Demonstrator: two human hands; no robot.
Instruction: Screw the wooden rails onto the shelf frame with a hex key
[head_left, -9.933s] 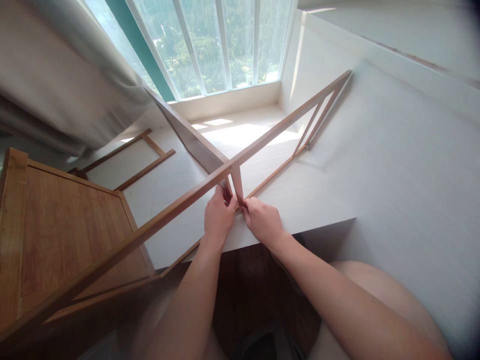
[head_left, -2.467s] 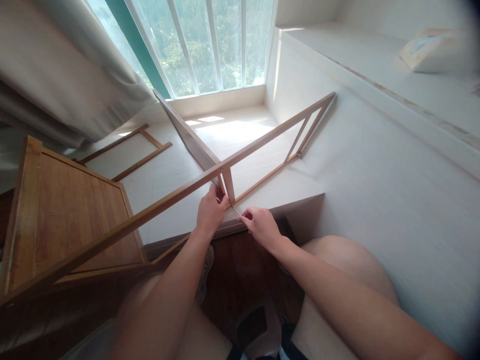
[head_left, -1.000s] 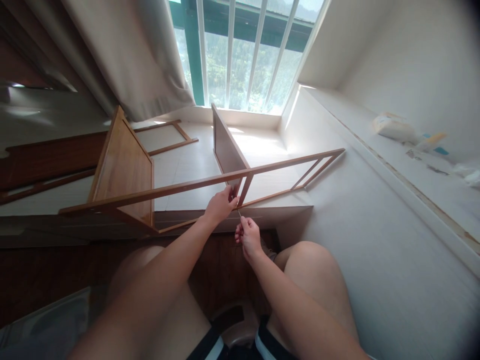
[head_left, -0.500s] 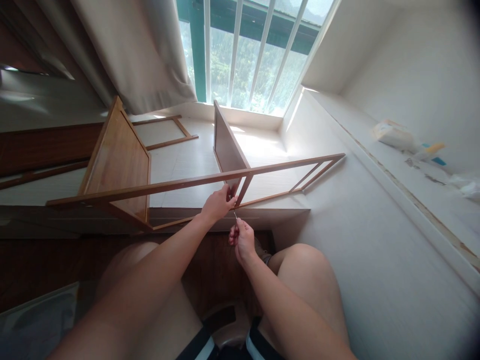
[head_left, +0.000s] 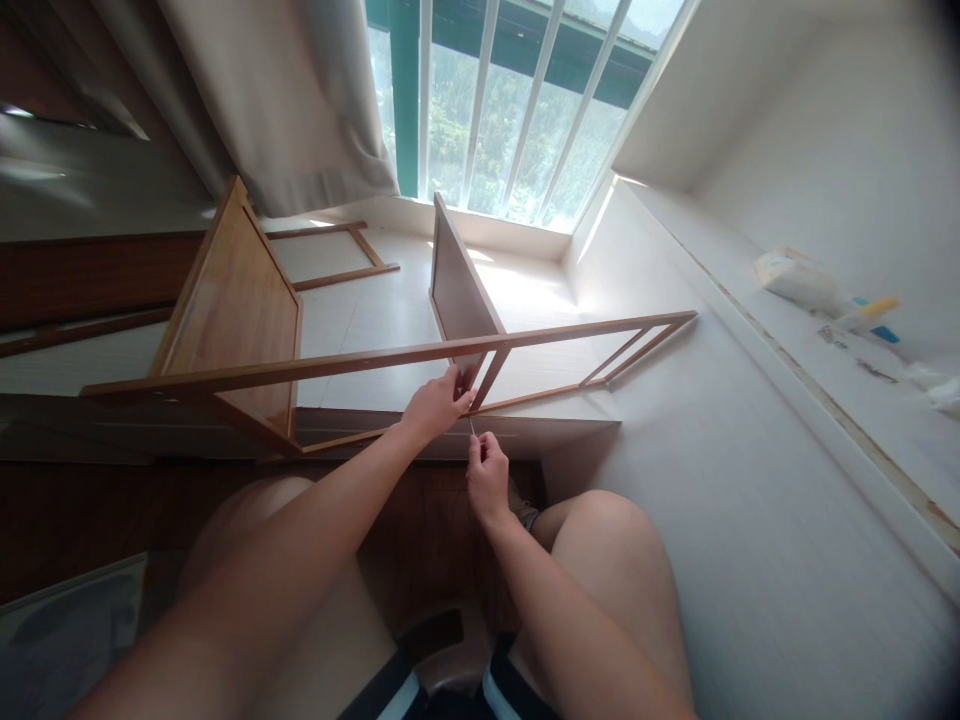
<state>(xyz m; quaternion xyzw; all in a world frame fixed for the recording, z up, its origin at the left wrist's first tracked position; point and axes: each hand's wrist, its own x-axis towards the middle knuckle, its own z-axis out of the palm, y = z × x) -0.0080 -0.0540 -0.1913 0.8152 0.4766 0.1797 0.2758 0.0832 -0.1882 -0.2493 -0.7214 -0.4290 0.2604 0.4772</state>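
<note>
A long wooden ladder-like frame (head_left: 337, 360) lies tilted over a white raised platform (head_left: 375, 320). My left hand (head_left: 435, 405) grips the frame at the joint where a short crosspiece (head_left: 489, 377) meets the rail. Just below it, my right hand (head_left: 486, 472) is closed on a thin metal tool (head_left: 472, 425), whose tip points up at the joint. A brown panel (head_left: 457, 295) stands on edge behind the joint, and a wooden shelf board (head_left: 232, 310) is fixed at the frame's left end.
A second wooden frame (head_left: 341, 255) lies flat on the platform near the curtain (head_left: 285, 100). A barred window (head_left: 510, 90) is ahead. A white ledge (head_left: 817, 330) at right carries small packets (head_left: 799, 278). My knees are below, over a dark floor.
The view has lifted and pulled back from the joint. My right hand drew away from the joint, dropped below it, and now raises the thin tool toward it. My left hand keeps its grip.
</note>
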